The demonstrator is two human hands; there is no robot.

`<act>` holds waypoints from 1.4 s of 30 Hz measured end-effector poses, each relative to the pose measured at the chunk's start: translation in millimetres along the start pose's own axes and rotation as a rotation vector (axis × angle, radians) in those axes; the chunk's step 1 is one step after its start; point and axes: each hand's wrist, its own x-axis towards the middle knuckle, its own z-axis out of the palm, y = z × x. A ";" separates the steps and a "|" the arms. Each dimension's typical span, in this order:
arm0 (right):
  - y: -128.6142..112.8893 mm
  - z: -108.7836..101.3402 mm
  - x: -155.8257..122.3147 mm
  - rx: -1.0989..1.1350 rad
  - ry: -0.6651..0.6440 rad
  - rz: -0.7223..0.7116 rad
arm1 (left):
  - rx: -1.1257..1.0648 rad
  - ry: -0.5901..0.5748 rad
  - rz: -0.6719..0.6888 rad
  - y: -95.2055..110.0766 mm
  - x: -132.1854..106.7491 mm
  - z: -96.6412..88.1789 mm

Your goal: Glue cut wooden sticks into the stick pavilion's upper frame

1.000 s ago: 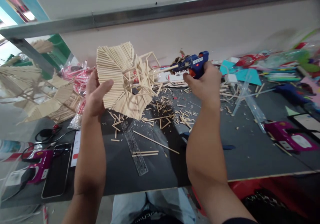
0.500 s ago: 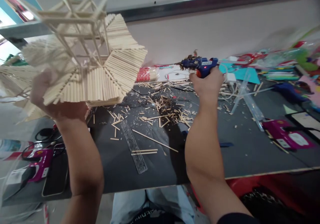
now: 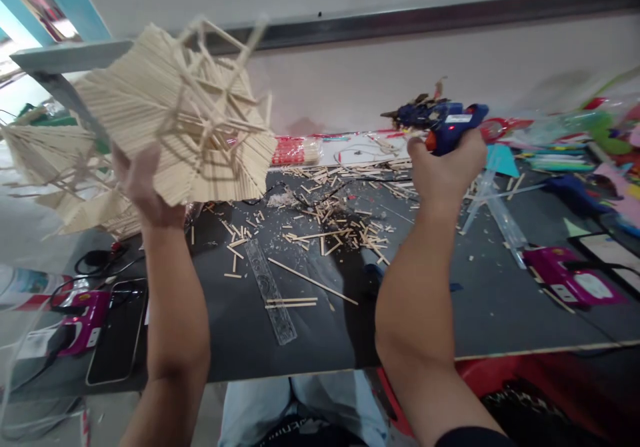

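Note:
My left hand (image 3: 145,184) grips a model built of thin wooden sticks (image 3: 230,174) by its lower left edge and holds it up above the table. Slatted panels fan out around the model's open stick frame, which tilts toward me and to the right; its upper parts are blurred. My right hand (image 3: 445,164) is closed round the handle of a blue hot glue gun (image 3: 450,124). The gun's nozzle points left toward the model, well apart from it. A small red light glows on its side, and brown residue clings to its front.
Cut stick pieces (image 3: 330,227) litter the dark table (image 3: 215,327). A clear ruler (image 3: 270,294) lies in front with sticks across it. Another stick model (image 3: 65,174) stands at left, near a phone (image 3: 117,334) and a purple power strip (image 3: 87,320). A second purple strip (image 3: 570,274) sits right.
The stick model has turned and tipped over toward the right, its open frame now facing me more. My right hand with the glue gun has moved to the right and slightly toward me.

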 end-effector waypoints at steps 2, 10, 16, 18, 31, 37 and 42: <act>-8.6 -4.1 -4.5 0.025 -0.061 -0.142 | 0.010 0.120 0.098 -12.2 -7.9 12.2; -40.4 6.0 -30.9 0.018 -0.238 -0.324 | 0.069 0.010 0.157 -33.1 -25.1 43.0; -34.3 21.5 -32.3 -0.024 -0.265 -0.319 | 0.058 -0.005 0.121 -31.4 -28.0 44.2; -34.2 24.2 -33.6 -0.035 -0.276 -0.319 | 0.057 -0.003 0.130 -34.4 -27.8 43.9; -35.8 29.6 -34.9 -0.065 -0.321 -0.301 | 0.086 0.031 0.122 -37.6 -27.2 46.2; -37.7 30.1 -35.8 -0.073 -0.343 -0.309 | 0.087 0.020 0.118 -31.8 -27.0 47.6; -38.6 30.8 -35.9 -0.077 -0.357 -0.302 | 0.057 0.013 0.128 -30.2 -27.1 48.1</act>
